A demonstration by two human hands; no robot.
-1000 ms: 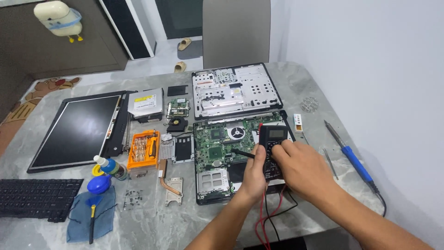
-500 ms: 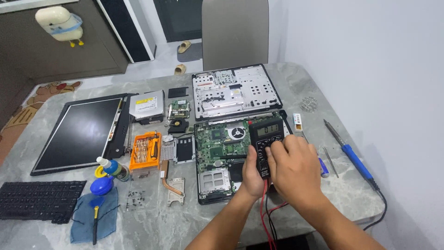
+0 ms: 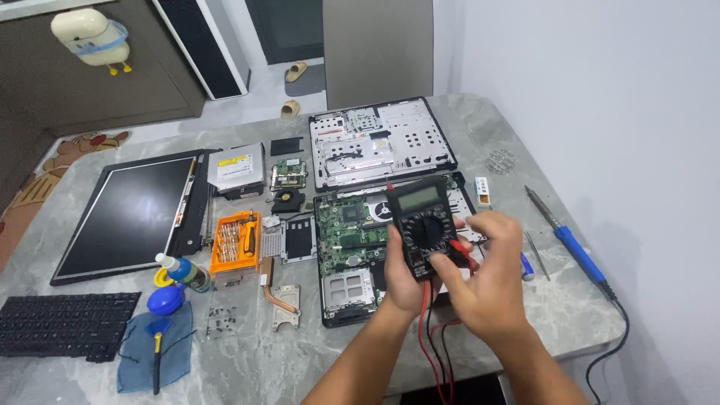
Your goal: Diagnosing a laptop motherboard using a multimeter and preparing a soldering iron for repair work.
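Holding: black multimeter, raised over the green laptop motherboard on the grey marble table
Left hand: wrapped shut around the meter's lower left edge
Right hand: fingertips closed at the red lead plug on the meter's right side
Leads: red and black wires hanging between the forearms
Nearby: blue-handled soldering iron to the right, orange screwdriver kit to the left

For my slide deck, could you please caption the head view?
Left hand holds a black multimeter over a green laptop motherboard while right hand touches its leads.
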